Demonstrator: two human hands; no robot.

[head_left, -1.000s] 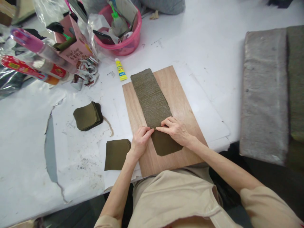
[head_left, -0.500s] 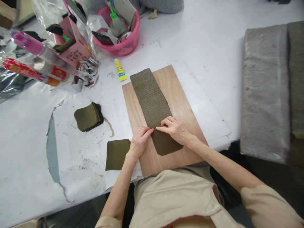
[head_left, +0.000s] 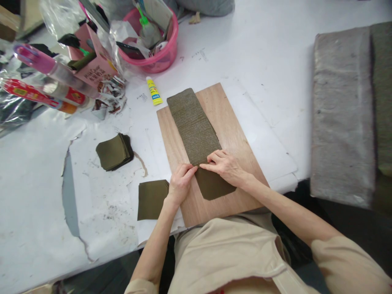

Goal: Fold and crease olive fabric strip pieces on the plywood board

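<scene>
A long olive-brown strip with a rough, fabric-like face (head_left: 194, 122) lies slanted on a thin wooden board (head_left: 235, 122). Against its near end is a smooth dark olive piece with cut corners (head_left: 214, 185). My left hand (head_left: 180, 179) is closed at the left end of the line where the two meet, thumb and fingertips together on the edge. From the right, my right hand (head_left: 225, 166) rests over the same line, one digit stretched along it and the other fingers curled on the strip. My fingers partly hide the join. Near my left wrist lies a smooth olive stack (head_left: 153, 200).
Another olive stack (head_left: 113, 152) sits further left on the white-covered table (head_left: 36, 183), whose covering is torn. A yellow glue tube (head_left: 154, 91), a pink basket (head_left: 168, 53) and several bottles, including a pink-capped one (head_left: 36, 59), stand behind. A grey padded block (head_left: 343, 118) is at the right.
Both hands stay at the join with hardly any movement. The whole view has shifted very slightly.
</scene>
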